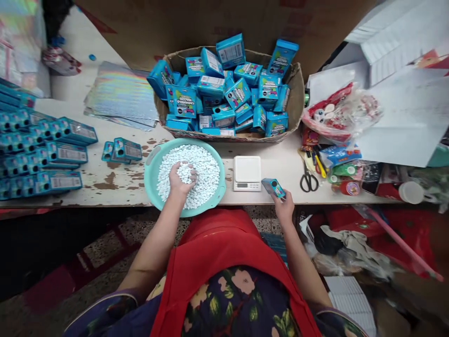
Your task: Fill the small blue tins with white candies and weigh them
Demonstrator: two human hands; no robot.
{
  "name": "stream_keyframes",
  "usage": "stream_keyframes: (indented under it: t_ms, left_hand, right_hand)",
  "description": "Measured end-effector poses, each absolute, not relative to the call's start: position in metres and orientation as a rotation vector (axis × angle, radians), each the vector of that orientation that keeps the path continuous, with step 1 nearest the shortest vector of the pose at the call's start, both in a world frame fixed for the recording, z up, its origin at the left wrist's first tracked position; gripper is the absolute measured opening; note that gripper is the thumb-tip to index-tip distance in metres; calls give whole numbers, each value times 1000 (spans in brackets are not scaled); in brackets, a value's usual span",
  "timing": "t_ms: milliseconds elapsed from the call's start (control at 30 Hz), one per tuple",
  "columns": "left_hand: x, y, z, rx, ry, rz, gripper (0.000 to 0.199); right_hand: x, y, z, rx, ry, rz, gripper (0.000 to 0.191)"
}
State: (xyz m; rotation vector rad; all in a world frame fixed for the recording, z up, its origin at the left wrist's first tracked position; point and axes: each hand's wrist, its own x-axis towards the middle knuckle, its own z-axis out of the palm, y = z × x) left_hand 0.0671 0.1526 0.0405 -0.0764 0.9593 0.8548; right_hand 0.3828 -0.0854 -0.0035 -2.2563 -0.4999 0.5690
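My left hand (180,181) is in the teal basin (150,180), palm up, its fingers curled around a handful of small white candies (199,159). More of these candies fill the basin. In my right hand (285,204) is a small blue candy box (272,187), tilted, with a dark round spot on the side that faces me. Between the basin and that box sits a white digital scale (247,169) with nothing on its pan. The digits on its display are too small to read.
Behind the basin stands a cardboard carton (298,98) heaped with blue boxes. Rows of blue boxes (66,154) and two lone ones (122,150) are at left, near holographic sheets (121,93). Scissors (309,181), a plastic bag (340,112) and clutter lie at right.
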Motion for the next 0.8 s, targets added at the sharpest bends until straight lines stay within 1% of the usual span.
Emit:
stream_keyframes:
  t_ms: [133,233,333,433,500,600,700,800]
  left_hand:
    - [61,159,43,-59,966,810,13]
    - [54,165,48,-29,894,772,11]
    - [52,169,48,11,932,788,16]
    - [54,172,44,-14,998,665,17]
    - [55,173,45,-8,976,609,18]
    - [56,169,62,80,927,643,21]
    - [58,160,89,216,869,748,23]
    - [58,155,105,392,852,923,21]
  right_hand:
    - [372,-93,1,-2130,-401,480,52]
    - [363,-89,24,-1992,-394,466,48]
    - [342,-72,52,-1739,-378,514,42]
    - [306,-39,70,-1620,-363,598,39]
    - [277,-15,77,-1665,-479,705,36]
    - [235,13,83,-1682,-800,857,38]
    - [207,27,85,-1656,-1070,857,37]
    - [194,37,81,-1645,-1166,808,32]
